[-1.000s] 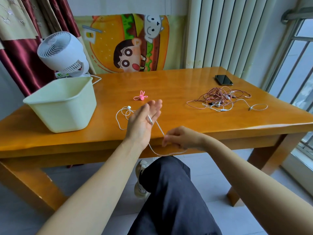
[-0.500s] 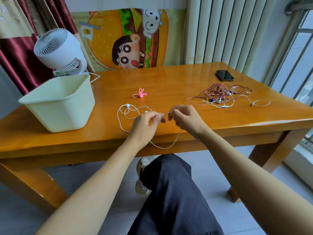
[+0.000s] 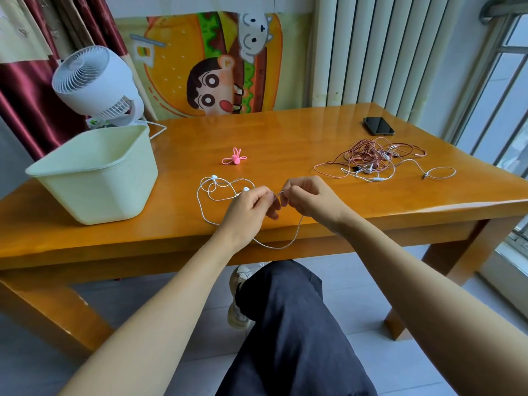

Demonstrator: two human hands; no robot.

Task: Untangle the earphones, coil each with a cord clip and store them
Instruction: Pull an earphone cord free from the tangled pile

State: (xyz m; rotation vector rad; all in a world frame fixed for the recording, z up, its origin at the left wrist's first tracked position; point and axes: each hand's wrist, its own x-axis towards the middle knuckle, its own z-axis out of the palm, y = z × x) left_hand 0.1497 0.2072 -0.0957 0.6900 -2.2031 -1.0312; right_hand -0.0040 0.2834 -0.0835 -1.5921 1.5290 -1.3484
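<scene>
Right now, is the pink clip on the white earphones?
No, the pink clip lies by itself on the table, apart from the white earphones that the left hand and right hand pinch.

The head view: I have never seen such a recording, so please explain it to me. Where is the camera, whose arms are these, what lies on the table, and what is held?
There is no machine here. A person wears one camera on the head, looking forward and down, so the two arms are that person's own. The left hand and the right hand each pinch the cable of a white earphone. One loop of it hangs below the near edge of the wooden table. On the table lie a pink cord clip, a tangle of pink and white earphones, a black phone and a pale green bin. Behind the bin stands a white fan.
</scene>
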